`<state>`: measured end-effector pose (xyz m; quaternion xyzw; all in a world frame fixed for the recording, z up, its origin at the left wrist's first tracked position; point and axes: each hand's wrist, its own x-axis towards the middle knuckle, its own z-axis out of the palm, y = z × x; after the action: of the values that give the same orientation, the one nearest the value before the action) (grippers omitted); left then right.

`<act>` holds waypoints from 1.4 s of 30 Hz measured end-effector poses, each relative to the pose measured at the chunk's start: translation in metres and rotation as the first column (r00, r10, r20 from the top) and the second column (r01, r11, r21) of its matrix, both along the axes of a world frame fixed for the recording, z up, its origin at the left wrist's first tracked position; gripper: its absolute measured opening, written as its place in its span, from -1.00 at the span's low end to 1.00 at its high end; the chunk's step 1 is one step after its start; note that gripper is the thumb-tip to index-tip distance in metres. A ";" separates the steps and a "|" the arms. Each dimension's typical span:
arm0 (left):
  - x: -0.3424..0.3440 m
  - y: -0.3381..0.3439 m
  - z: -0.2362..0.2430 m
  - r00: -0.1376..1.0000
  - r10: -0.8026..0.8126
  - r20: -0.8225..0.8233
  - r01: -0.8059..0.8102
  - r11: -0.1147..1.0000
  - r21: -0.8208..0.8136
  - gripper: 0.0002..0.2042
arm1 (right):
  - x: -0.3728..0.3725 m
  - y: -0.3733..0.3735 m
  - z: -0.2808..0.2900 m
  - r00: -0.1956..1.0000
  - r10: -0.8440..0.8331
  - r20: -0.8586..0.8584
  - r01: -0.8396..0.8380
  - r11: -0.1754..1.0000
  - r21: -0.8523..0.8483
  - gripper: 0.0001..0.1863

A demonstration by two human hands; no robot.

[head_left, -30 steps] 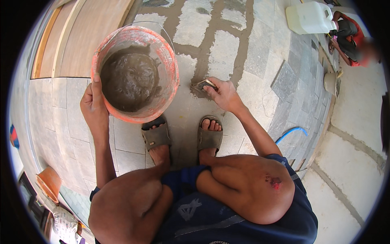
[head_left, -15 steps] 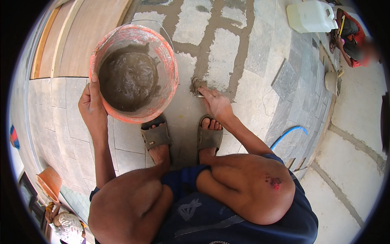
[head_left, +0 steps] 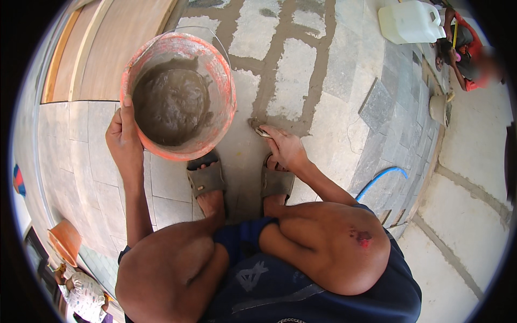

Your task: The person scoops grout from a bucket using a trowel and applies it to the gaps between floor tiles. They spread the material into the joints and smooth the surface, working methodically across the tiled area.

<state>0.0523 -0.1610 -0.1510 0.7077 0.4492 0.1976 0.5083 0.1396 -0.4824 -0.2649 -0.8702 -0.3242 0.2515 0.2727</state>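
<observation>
Right hand drawn nearer, trowel under fingers on mortar

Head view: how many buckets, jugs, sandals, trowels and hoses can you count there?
Orange bucket of wet mortar, gripped by the left hand: 1
White plastic jug: 1
Sandals: 2
Small trowel in the right hand: 1
Blue hose: 1
Total: 6

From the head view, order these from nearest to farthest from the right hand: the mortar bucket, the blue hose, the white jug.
Measured from the right hand:
1. Mortar bucket, to its left, held at the rim by the left hand.
2. Blue hose, on the floor to its right.
3. White jug, far off at the upper right.
</observation>
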 end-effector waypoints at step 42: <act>-0.001 0.002 -0.003 0.999 0.023 0.045 -0.022 1.000 -0.004 -0.54 | -0.001 -0.011 -0.020 0.928 -0.022 -0.371 0.020 1.000 -0.008 -0.79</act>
<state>0.0515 -0.1587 -0.1540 0.6969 0.4459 0.2185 0.5174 0.1391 -0.4931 -0.2847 -0.8111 -0.2570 0.4091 0.3297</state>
